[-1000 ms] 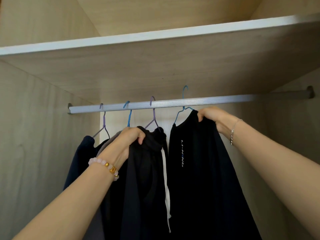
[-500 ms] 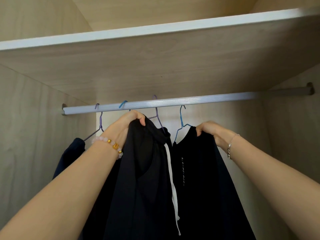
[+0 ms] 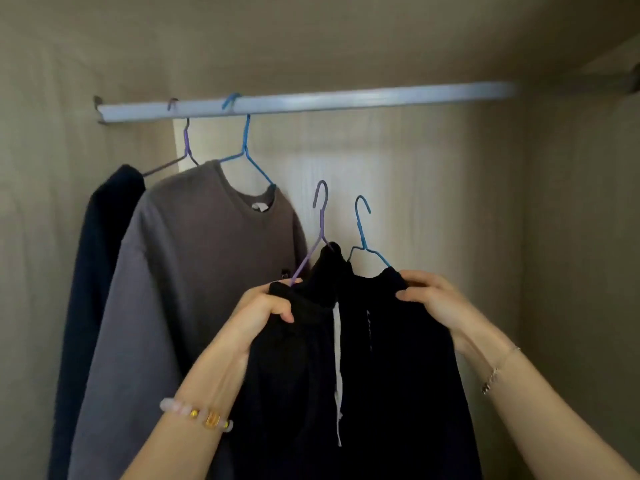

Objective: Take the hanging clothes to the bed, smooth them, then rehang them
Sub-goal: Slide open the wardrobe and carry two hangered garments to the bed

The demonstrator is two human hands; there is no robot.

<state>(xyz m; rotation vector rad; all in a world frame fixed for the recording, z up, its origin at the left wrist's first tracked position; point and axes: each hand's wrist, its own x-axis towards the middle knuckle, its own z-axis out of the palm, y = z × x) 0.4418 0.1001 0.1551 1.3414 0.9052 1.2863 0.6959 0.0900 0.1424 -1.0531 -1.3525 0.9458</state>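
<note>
With both hooks clear below the rail, the left hand clamped on one black garment and the right hand on the other at 5 o'clock should keep hangers level, hooks apart.

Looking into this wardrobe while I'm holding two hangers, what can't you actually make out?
- Head view: lower parts of the two black garments are cut off by the bottom edge.
- White lettering on the right one is too blurred to read.
- The navy garment is mostly hidden behind the grey sweatshirt.
- The rail's right end is in shadow.
</note>
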